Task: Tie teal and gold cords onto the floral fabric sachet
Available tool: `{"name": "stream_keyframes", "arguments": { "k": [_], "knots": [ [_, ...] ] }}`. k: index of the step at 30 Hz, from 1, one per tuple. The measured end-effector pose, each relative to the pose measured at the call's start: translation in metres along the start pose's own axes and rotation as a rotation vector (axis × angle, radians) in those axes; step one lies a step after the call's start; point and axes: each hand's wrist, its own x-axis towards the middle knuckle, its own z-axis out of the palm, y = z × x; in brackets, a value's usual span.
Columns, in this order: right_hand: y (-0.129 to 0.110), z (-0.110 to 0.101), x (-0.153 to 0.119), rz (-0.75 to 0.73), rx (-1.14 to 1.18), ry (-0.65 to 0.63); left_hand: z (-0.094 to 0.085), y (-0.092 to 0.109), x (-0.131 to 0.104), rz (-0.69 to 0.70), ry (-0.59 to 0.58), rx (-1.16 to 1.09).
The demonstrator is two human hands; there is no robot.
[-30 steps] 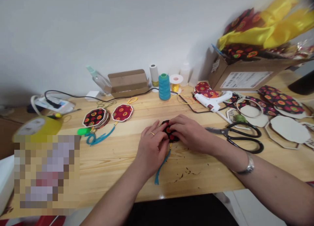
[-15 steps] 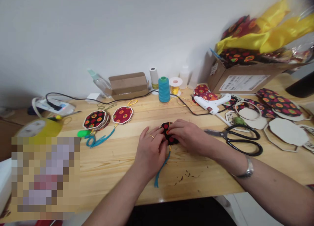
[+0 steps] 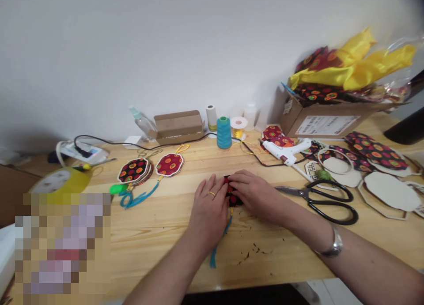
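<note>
A black fabric ornament [image 3: 235, 201] with a red and orange print lies on the table in front of me. Its yellow cord and teal tassel [image 3: 213, 255] trail toward me. My left hand [image 3: 209, 205], wearing a ring, covers its left side with the fingers pressed together on it. From the right, my right hand [image 3: 258, 193] is closed over the upper and right part. Most of the ornament is hidden under the fingers. To the right of my right hand lie large black-handled scissors [image 3: 306, 193].
Finished-looking ornaments, a black stack [image 3: 134, 171] and a red one [image 3: 170, 164], lie left. A white glue gun [image 3: 287, 151], teal thread cone [image 3: 224, 133] and open carton [image 3: 323, 119] stand behind. Pale octagonal boards [image 3: 391, 191] lie right; dark scraps [image 3: 255, 250] lie near the front edge.
The view has tilted up, so everything sits lower. My left hand has flattened more over the ornament, and my fingers have come closer together, covering more of it.
</note>
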Motion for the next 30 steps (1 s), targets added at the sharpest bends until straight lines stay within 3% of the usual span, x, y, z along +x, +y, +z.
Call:
{"name": "stream_keyframes", "arguments": {
  "k": [8, 18, 30],
  "knots": [
    [0.0009, -0.0032, -0.0015, -0.002, 0.004, -0.059, -0.0046, 0.0043, -0.0029, -0.055, -0.004, 0.04],
    [-0.0002, -0.0046, -0.001, -0.023, 0.004, 0.033, -0.0054, -0.0031, -0.0054, -0.024, 0.123, -0.032],
    [-0.0042, -0.0037, -0.0008, 0.006, 0.004, -0.043, -0.0068, -0.0024, -0.0051, -0.05, 0.021, 0.043]
  ]
}}
